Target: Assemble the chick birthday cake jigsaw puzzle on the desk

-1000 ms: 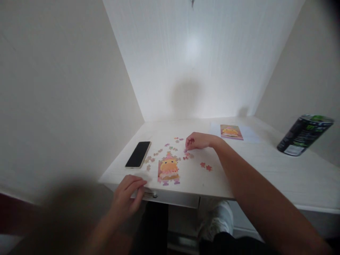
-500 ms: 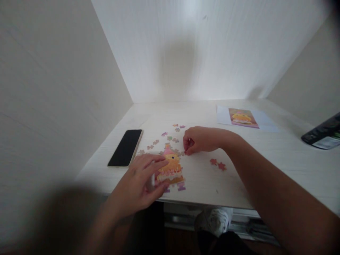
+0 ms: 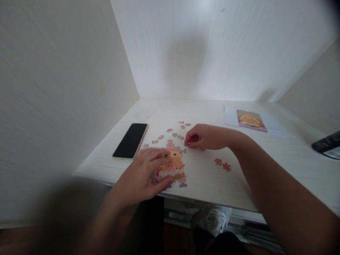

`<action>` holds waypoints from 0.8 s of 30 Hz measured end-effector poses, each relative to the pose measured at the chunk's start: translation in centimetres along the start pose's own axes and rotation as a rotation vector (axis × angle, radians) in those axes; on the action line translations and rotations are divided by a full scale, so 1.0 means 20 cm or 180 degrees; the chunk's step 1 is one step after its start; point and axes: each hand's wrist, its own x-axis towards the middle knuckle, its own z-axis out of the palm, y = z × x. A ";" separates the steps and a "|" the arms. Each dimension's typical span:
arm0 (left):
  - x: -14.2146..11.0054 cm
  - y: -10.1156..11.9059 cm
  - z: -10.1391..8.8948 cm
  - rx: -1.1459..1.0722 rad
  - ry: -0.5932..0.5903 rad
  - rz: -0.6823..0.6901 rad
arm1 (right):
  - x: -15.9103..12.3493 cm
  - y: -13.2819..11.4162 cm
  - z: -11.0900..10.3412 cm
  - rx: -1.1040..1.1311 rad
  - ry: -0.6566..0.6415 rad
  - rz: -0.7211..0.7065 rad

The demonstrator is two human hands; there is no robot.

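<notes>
A partly joined jigsaw puzzle (image 3: 174, 164) showing an orange figure with a pink hat lies near the front edge of a white desk (image 3: 265, 170). My left hand (image 3: 145, 175) rests flat on the puzzle's left side, fingers spread. My right hand (image 3: 203, 137) hovers just right of the puzzle's top, its fingers pinched on what looks like a small puzzle piece. Several loose pieces (image 3: 175, 134) lie scattered behind the puzzle. Two reddish pieces (image 3: 222, 164) sit apart to the right.
A black phone (image 3: 130, 140) lies face up at the left of the desk. A reference picture on white paper (image 3: 251, 118) lies at the back right. A dark can (image 3: 328, 145) shows at the right edge. Walls close in on three sides.
My left hand rose from the desk's front edge onto the puzzle's left side. My right hand stayed beside the puzzle's top. The camera tilted down and shifted.
</notes>
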 end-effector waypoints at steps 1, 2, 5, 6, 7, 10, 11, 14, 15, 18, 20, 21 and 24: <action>0.00 0.00 0.00 -0.0001 -0.0018 -0.0033 | 0.00 0.01 0.00 0.0166 0.0028 0.0038; 0.01 0.01 0.00 -0.0009 -0.0036 -0.0070 | 0.00 0.01 0.00 0.0352 0.0057 0.0069; 0.02 0.02 -0.01 -0.0032 -0.0084 -0.0152 | 0.01 0.02 0.02 0.0849 0.0075 0.0089; 0.02 0.02 -0.01 -0.0043 -0.0065 -0.0159 | 0.02 0.01 0.03 0.0953 0.0050 0.0087; 0.02 0.02 -0.01 -0.0059 -0.0026 -0.0157 | 0.02 0.01 0.03 0.1020 0.0040 0.0097; 0.01 0.01 0.00 -0.0097 0.0056 -0.0109 | 0.04 -0.02 0.05 0.1066 0.0055 0.0151; 0.01 0.01 0.00 -0.0095 0.0061 -0.0105 | 0.04 -0.02 0.05 0.1076 0.0042 0.0150; 0.01 0.00 0.00 -0.0062 0.0051 -0.0132 | 0.04 -0.03 0.06 0.1164 -0.0116 0.0058; 0.01 0.00 0.00 -0.0052 0.0067 -0.0142 | 0.04 -0.02 0.06 0.1154 -0.0157 0.0013; 0.02 0.01 0.00 -0.0025 0.0143 -0.0130 | 0.04 0.00 0.06 0.1012 -0.0241 -0.0065; 0.02 0.01 0.00 -0.0019 0.0152 -0.0135 | 0.05 0.01 0.07 0.0956 -0.0277 -0.0062; 0.02 0.01 0.00 -0.0015 0.0141 -0.0151 | 0.05 0.01 0.07 0.0977 -0.0286 -0.0038; 0.02 0.01 0.01 0.0000 0.0038 -0.0217 | 0.05 0.01 0.07 0.1169 -0.0321 0.0070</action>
